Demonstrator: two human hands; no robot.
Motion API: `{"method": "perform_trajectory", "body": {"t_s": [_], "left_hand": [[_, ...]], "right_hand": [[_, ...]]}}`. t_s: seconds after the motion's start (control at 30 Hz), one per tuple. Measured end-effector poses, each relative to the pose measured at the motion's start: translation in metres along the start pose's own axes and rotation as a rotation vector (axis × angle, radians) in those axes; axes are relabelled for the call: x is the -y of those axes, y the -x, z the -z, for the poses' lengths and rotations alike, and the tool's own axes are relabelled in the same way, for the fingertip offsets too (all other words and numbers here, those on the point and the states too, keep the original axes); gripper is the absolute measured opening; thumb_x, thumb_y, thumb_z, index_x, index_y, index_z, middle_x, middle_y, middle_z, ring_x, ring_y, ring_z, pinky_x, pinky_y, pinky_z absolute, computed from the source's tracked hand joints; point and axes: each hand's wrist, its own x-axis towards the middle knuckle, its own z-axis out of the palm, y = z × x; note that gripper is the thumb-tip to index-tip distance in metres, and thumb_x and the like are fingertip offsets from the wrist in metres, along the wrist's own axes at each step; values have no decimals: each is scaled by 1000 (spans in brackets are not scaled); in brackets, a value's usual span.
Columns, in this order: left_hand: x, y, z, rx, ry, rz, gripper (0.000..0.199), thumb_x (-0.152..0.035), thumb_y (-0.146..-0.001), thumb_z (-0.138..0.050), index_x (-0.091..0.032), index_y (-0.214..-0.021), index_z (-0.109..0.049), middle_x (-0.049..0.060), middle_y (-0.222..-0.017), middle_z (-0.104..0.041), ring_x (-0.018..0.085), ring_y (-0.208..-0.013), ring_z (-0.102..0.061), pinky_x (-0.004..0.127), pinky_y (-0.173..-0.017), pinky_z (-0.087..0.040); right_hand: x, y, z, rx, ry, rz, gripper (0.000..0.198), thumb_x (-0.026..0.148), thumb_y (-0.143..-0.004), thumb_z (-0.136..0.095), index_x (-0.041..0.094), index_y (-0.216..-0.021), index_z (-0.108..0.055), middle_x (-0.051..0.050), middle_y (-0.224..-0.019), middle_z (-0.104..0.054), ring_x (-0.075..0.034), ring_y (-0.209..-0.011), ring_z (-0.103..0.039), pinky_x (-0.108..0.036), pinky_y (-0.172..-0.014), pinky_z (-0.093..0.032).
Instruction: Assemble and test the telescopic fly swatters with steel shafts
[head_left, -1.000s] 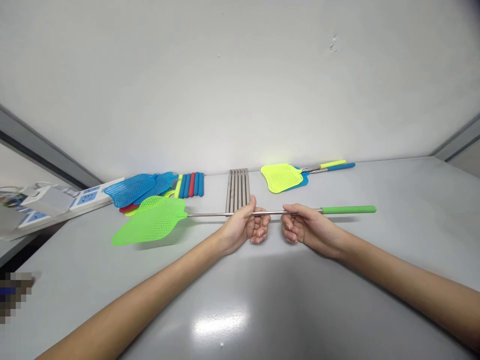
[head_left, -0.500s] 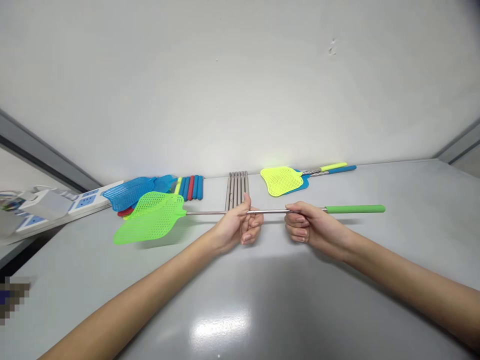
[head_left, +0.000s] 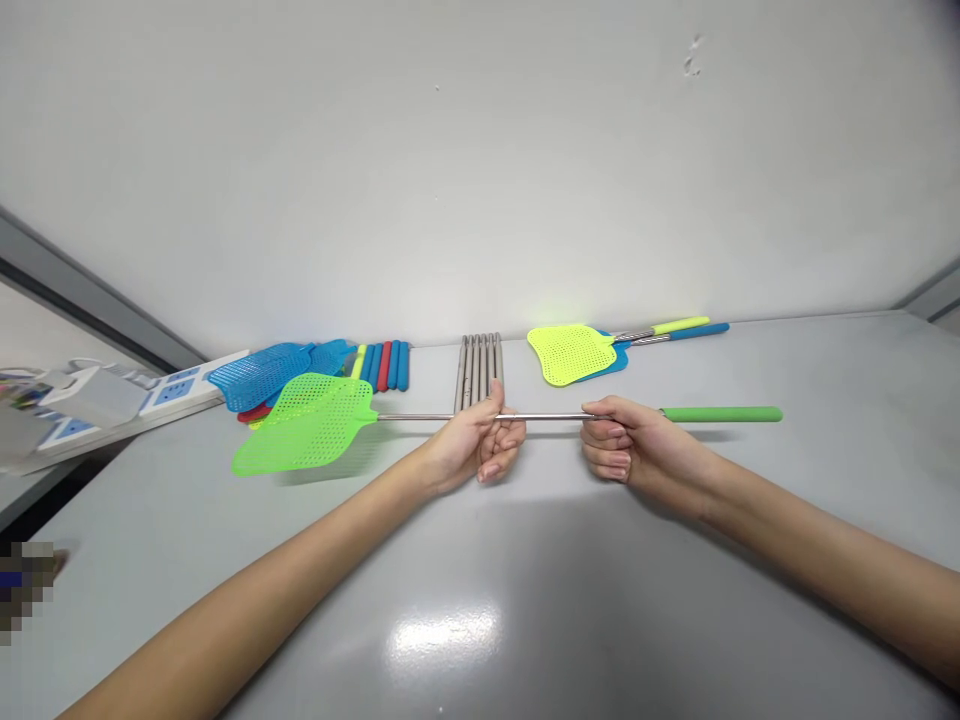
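A green fly swatter (head_left: 311, 425) is held level above the grey table, its perforated head to the left and its green grip to the right. My left hand (head_left: 480, 440) is closed round the thin metal rod near the middle, thumb pointing up. Farther right along the same rod, my right hand (head_left: 630, 440) is closed with its fingers curled, close to the green grip. Behind my left hand lies a row of metal tubes (head_left: 480, 362), their near ends covered by the hand.
A yellow fly swatter (head_left: 574, 355) lies over a blue one at the back right. Blue swatter heads (head_left: 262, 377) and a row of coloured grips (head_left: 384, 367) lie at the back left. A white power strip (head_left: 176, 392) runs along the left, near the wall (head_left: 480, 170).
My right hand has moved slightly right along with the green grip, and the gap between my hands is a little wider. The whole view has also shifted slightly.
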Motion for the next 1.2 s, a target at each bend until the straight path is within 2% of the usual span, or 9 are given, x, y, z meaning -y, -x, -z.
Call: {"method": "perform_trajectory", "body": {"t_s": [0.17,0.4,0.8,1.2], "left_hand": [[-1,0,2,-11,-20,-4,60,-61,-76,-7,-15,-51,-38,-2,-31,-36,6,-27,-27,19,-34,-19],[-4,1,5,-21,-34,-6,56,-61,-77,-13,-16,-50,-33,-5,-33,-27,5,-27,-22,20,-33,-16],[-6,5,11,-18,-41,-9,53,-58,-79,-16,-16,-50,-33,-5,-35,-28,5,-28,-24,20,-34,-17],[-8,7,17,-51,-68,-25,50,-55,-80,-20,-16,-50,-32,-5,-35,-29,5,-28,-21,20,-33,-14]], "right_hand": [[1,1,1,-20,10,19,35,27,-74,-48,18,-48,-26,7,-48,-16,-6,-40,-21,-23,-41,-21],[2,1,0,-31,17,29,36,27,-74,-48,18,-48,-26,7,-49,-16,-6,-40,-22,-23,-41,-21],[4,4,1,-38,40,48,34,26,-75,-48,18,-49,-27,6,-49,-18,-6,-40,-22,-24,-42,-21],[5,4,2,-36,35,48,34,25,-75,-48,18,-49,-27,6,-49,-16,-7,-41,-20,-24,-42,-19]]}}
